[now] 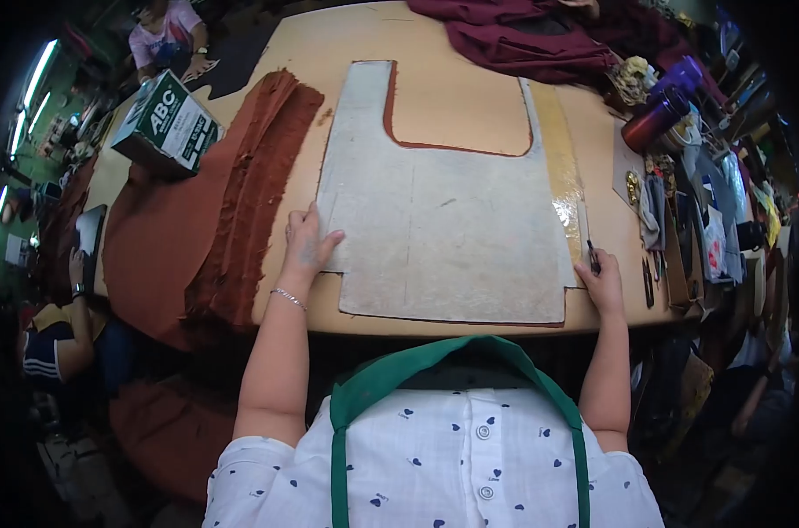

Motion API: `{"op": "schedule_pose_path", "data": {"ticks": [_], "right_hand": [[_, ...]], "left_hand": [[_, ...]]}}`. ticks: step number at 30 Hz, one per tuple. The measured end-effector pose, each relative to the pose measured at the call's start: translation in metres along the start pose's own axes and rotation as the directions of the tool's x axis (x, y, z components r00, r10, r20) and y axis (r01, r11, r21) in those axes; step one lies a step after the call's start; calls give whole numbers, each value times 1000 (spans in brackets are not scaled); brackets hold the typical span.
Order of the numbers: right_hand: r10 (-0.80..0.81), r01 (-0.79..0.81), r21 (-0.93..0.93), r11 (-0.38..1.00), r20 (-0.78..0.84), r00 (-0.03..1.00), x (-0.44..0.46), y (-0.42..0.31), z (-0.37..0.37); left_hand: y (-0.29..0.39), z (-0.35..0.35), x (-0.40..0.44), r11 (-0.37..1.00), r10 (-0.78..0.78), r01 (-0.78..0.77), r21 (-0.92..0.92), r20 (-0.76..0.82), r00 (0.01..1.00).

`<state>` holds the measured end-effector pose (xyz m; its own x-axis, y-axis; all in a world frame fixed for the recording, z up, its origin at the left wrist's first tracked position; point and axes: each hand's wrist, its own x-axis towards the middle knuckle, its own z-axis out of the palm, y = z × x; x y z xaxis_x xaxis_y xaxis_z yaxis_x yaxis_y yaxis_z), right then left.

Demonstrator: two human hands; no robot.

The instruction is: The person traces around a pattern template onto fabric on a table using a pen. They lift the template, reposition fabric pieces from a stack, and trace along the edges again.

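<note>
Table (461,106): tan, bearing the grey panel (452,229), which lies flat close to the near edge, notch facing away. Rust sheets (166,229) lie left of the panel, a green-and-white box (172,123) at their far end. Left hand (307,242): spread, thumb apart, on the panel's left edge. Right hand (604,282): closed around a slender dark tool (592,253) near the panel's right edge.

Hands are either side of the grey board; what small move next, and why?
Probably press the grey board steady with the left hand: that hand is at its left edge, and the right hand holds a dark tool near its right side.
</note>
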<state>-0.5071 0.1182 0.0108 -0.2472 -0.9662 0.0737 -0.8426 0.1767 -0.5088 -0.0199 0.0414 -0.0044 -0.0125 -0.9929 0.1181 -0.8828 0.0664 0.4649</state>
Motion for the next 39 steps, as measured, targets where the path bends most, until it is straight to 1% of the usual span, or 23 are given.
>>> {"op": "schedule_pose_path", "data": {"ticks": [4, 7, 10, 13, 14, 15, 16, 18, 20, 22, 24, 25, 28, 29, 31, 32, 34, 35, 37, 38, 39], "right_hand": [[-25, 25, -20, 999, -12, 1000, -1, -3, 0], [-64, 63, -29, 998, -16, 998, 1, 4, 2], [-29, 30, -69, 997, 13, 999, 2, 2, 1], [-73, 76, -124, 989, 30, 997, 6, 7, 2], [-102, 101, -108, 989, -5, 995, 2, 8, -1], [-118, 113, -94, 989, -46, 992, -1, 8, -1], [-119, 111, -80, 991, -91, 989, -6, 10, 0], [-50, 50, 66, 997, 0, 999, -23, 14, -13], [-84, 76, 129, 989, 60, 995, -40, 15, -20], [-150, 149, 103, 983, -7, 989, -47, 14, -17], [-94, 103, 98, 990, -99, 991, -47, 7, -10], [-72, 86, 101, 991, -131, 989, -44, 7, -6], [-58, 74, 69, 995, -215, 975, -36, 3, 2], [-58, 73, 51, 996, -240, 969, -36, 1, 3], [-36, 41, 16, 999, -228, 973, -36, -4, 2], [-27, 27, -2, 1000, -221, 975, -38, -5, 1], [-75, 78, 2, 997, -238, 968, -44, -3, 1], [-103, 107, 3, 994, -244, 964, -46, -3, 1], [-28, 46, 79, 996, -210, 977, -56, -9, -3], [0, 22, 118, 993, -184, 983, -59, -15, -4], [-39, 60, 138, 989, -149, 988, -63, -24, -4]], "left_hand": [[1, 0, 3, 1000, -18, 18, 14, 30, 999], [4, -2, 6, 997, -41, 37, 62, 65, 997], [24, -15, 8, 968, -154, 122, 219, 135, 979], [40, -23, -7, 953, -201, 167, 254, 118, 972], [42, -24, -19, 977, -50, 34, 212, 69, 996], [38, -27, -34, 978, 112, -114, 173, 23, 993], [35, -30, -47, 953, 278, -273, 135, -20, 960], [37, -35, -66, 882, 441, -457, 112, 143, 886], [32, -27, -71, 875, 463, -479, 69, 175, 869], [31, -17, -63, 875, 464, -482, 51, 204, 862], [32, -7, -54, 883, 443, -467, 55, 233, 866], [36, -6, -50, 884, 454, -468, 15, 211, 866], [37, 3, -40, 883, 458, -469, 25, 175, 872], [33, 7, -38, 871, 489, -491, -17, 127, 863], [30, 10, -35, 842, 535, -530, -100, 27, 845], [31, 6, -38, 833, 548, -541, -113, 41, 835], [35, -8, -48, 818, 570, -558, -140, 62, 819], [36, -12, -52, 823, 568, -560, -95, 144, 810], [38, -17, -62, 831, 531, -557, 1, 299, 793], [38, -16, -64, 833, 533, -553, -15, 290, 795], [38, -15, -64, 836, 533, -548, -29, 283, 798]]}}
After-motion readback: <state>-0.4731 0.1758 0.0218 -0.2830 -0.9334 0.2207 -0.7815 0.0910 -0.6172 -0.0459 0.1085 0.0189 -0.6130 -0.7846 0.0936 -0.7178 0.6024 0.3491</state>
